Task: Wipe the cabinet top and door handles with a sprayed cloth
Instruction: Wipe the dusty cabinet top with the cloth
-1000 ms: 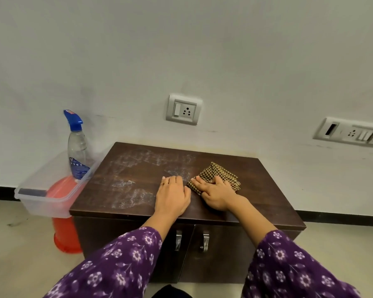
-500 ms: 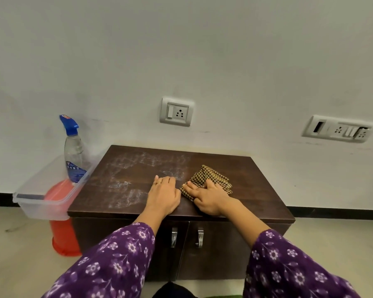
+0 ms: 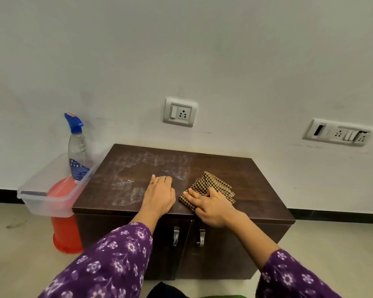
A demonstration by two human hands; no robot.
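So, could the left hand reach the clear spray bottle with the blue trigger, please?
Probably yes: the left hand rests open on the dark wooden cabinet top, nothing between it and the bottle.

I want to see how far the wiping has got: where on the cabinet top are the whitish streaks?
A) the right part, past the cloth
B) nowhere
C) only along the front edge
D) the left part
D: the whitish streaks cover the left part of the cabinet top; the right hand presses the cloth on darker wood to their right.

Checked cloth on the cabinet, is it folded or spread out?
Folded: the checked cloth lies as a compact pad with layered edges showing, pressed under the right hand.
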